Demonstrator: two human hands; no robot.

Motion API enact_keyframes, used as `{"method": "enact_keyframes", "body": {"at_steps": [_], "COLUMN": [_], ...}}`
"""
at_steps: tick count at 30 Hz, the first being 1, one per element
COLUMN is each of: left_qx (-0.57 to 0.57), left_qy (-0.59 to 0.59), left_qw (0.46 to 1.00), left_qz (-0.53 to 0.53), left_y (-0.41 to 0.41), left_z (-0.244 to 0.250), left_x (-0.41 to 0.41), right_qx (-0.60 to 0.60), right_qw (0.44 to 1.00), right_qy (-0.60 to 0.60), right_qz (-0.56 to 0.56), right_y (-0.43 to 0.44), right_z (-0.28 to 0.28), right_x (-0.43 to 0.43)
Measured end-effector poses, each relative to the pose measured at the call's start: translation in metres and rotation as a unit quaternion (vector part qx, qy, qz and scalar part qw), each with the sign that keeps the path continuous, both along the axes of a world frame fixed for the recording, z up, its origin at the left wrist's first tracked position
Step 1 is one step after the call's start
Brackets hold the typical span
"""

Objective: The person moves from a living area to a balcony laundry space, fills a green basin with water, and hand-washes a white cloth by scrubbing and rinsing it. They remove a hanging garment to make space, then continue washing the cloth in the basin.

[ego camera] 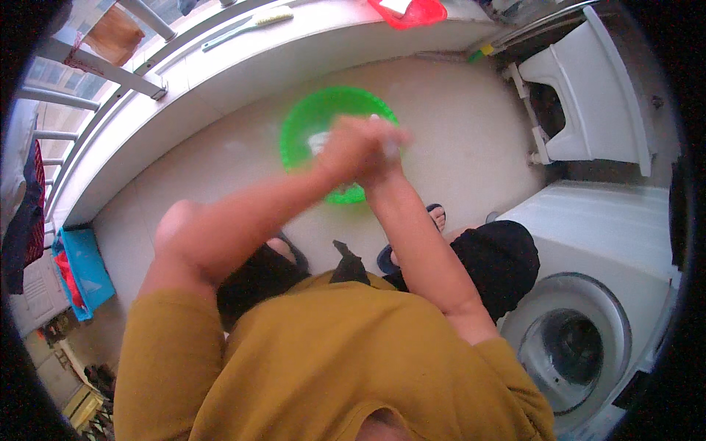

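My left hand (353, 142) and my right hand (385, 161) are pressed together above a round green plastic basin (298, 113) on the floor. Both are blurred by motion, and the left covers part of the right. Small white patches show at the fingers; whether they are suds or fabric is unclear. Inside the basin, beside my left hand, lies something white (317, 142) that looks like cloth. My forearms hide the basin's near side.
A washing machine (595, 220) with a round door stands at right, below a white plastic stool (590, 99). A long-handled brush (248, 27) and a red plastic container (411, 16) lie on the ledge. At left sits a blue crate (94, 275). My slippered feet flank the floor before the basin.
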State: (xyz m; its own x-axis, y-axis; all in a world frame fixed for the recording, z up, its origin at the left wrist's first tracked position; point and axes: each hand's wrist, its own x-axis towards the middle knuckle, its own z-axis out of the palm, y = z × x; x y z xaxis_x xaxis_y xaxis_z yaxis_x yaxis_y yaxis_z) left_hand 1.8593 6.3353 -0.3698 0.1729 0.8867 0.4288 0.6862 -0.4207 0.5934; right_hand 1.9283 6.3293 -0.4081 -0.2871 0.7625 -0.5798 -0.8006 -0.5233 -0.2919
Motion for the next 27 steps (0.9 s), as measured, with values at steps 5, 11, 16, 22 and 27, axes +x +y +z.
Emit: {"method": "enact_keyframes", "body": {"at_steps": [5, 11, 16, 22, 27], "left_qx": [-0.019, -0.063, 0.025, 0.013, -0.052], "left_qy": [0.017, 0.024, 0.041, 0.023, 0.033], "left_qw": [1.000, 0.997, 0.998, 0.999, 0.998], "left_qz": [0.013, 0.038, -0.039, -0.029, 0.020], "left_y": [-0.004, 0.014, -0.005, -0.019, 0.010], "left_z": [-0.011, -0.003, -0.002, 0.002, -0.007], "left_x": [-0.002, -0.020, 0.007, 0.011, -0.018], "right_qx": [0.026, 0.231, 0.402, 0.011, 0.157], "right_qw": [0.996, 0.856, 0.831, 0.996, 0.939], "right_qy": [-0.086, -0.429, -0.380, -0.089, -0.288], "right_qz": [-0.001, 0.170, 0.066, 0.020, 0.098], "right_y": [-0.007, -0.003, 0.007, -0.005, -0.004], "right_z": [0.025, 0.005, -0.073, 0.012, -0.010], "right_x": [-0.005, 0.001, 0.012, 0.004, 0.007]}}
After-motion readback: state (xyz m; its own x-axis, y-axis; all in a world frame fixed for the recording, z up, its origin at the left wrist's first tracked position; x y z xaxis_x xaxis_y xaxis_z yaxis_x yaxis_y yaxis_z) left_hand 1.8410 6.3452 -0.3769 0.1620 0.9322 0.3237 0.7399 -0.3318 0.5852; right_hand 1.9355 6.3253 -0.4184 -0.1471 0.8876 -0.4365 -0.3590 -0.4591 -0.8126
